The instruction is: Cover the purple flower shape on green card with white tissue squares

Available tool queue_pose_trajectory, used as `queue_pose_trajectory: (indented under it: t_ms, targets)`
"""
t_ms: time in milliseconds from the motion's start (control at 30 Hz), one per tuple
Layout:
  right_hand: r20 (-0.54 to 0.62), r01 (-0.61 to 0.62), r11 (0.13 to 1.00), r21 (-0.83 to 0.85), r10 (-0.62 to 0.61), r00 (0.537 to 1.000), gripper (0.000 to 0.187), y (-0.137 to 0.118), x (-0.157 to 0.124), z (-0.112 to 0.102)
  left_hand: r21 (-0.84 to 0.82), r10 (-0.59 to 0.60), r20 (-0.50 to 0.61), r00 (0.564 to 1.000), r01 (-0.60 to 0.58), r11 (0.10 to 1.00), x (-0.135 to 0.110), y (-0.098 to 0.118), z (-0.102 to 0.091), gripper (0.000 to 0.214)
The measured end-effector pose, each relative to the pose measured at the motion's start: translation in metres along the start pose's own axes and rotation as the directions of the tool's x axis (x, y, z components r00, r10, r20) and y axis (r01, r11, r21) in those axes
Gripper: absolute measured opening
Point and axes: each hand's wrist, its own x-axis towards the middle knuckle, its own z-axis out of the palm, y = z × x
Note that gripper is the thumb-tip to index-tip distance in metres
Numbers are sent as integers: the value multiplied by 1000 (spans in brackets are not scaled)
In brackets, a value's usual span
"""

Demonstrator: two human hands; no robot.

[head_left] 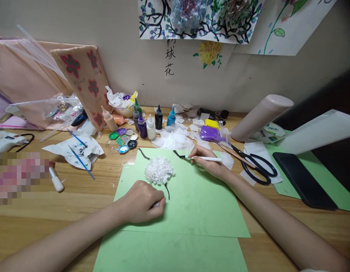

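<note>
My right hand (203, 160) pinches a white pen (214, 159) with a black front end, its tip at a short black stroke (176, 152) on the green paper (203, 204). Closed into a fist, my left hand (146, 202) rests on the same sheet; a bit of something pale shows between its fingers, too little to name. Just above that hand sits a round white ruffled paper flower (159, 170). One black line runs from the flower to the upper left, and another curves down beside my left hand.
Paint bottles (142, 125), a palette (123, 139) and white paper scraps (172, 136) stand behind the sheet. Black-handled scissors (258, 170) and a black phone (304, 181) lie right. Left are thin blue brushes (81, 162) and a glue gun (10, 139).
</note>
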Motion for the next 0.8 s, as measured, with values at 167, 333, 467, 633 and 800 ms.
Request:
queue_pose_trajectory:
  t_ms: [167,333,467,633,800]
  targets:
    - [-4,8,1000,8,-8,1000,4,-1,-1,1,2,-6,1,1000,6,1000,0,0,0,22]
    - [10,3,1000,-30,-3,1000,5,0,-1,1,-1,-1,1,1000,1,1000,0,2,-1,22]
    - [9,56,998,-38,-56,998,3,-1,-1,0,3,-2,0,1000,2,1000,-1,1,0,24]
    - [25,38,999,-31,-37,999,5,0,-2,1,3,-3,0,1000,3,1000,0,0,0,22]
    - [27,40,998,-44,-39,999,4,2,-1,-1,-2,-5,4,1000,5,1000,-1,-1,1,23]
